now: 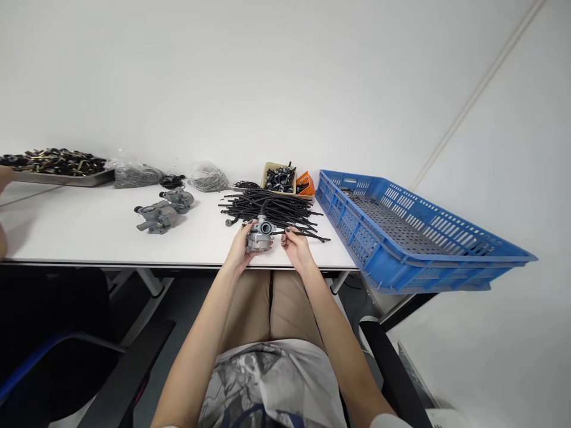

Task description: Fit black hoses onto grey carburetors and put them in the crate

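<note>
My left hand [242,248] is closed around a grey metal carburetor [259,239], held upright above the table's front edge with its round bore facing me. Just right of it, my right hand [295,246] pinches a thin black rubber hose [316,235]. One end of this hose reaches the carburetor's side; whether it is fitted on there I cannot tell. Behind both hands lies a spread pile of black hoses [267,205]. Two more carburetors [157,217] rest on the white table [89,241] to the left.
On the right, a large blue plastic crate [428,270] juts past the table edge. At the back stand a cream bin [266,169] of black parts, a small orange basket [306,184] and bags of parts [207,177]. A metal tray [71,180] and another person's arm [3,178] are far left.
</note>
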`<state>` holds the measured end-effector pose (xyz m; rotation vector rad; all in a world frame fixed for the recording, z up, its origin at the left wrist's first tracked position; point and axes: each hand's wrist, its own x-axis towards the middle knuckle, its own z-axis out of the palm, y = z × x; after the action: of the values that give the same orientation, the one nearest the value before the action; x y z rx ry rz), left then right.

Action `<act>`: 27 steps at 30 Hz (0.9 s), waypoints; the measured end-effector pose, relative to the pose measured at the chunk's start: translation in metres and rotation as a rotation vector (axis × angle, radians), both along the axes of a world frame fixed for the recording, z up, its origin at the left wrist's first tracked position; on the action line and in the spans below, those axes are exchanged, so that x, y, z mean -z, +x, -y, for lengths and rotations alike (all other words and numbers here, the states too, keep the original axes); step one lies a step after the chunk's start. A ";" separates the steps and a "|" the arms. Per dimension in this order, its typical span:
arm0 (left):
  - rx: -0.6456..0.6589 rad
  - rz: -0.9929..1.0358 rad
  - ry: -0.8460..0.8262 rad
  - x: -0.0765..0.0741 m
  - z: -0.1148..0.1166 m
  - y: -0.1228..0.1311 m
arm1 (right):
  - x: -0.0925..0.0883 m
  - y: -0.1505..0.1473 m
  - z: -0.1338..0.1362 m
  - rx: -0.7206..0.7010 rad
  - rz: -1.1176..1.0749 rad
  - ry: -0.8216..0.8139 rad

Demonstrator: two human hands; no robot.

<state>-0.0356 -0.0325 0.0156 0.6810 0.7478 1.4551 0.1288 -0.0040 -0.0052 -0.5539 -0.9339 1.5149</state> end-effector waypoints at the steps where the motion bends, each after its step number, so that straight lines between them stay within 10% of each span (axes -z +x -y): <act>1: -0.015 -0.005 0.012 0.000 0.000 0.001 | 0.000 0.000 0.001 0.005 0.001 0.000; 27: -0.232 -0.016 0.047 0.007 -0.009 0.007 | -0.002 -0.012 0.009 0.007 0.320 0.160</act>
<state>-0.0287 -0.0239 0.0082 0.6582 0.8283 1.6845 0.1171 -0.0133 -0.0029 -0.6945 -1.2856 1.3528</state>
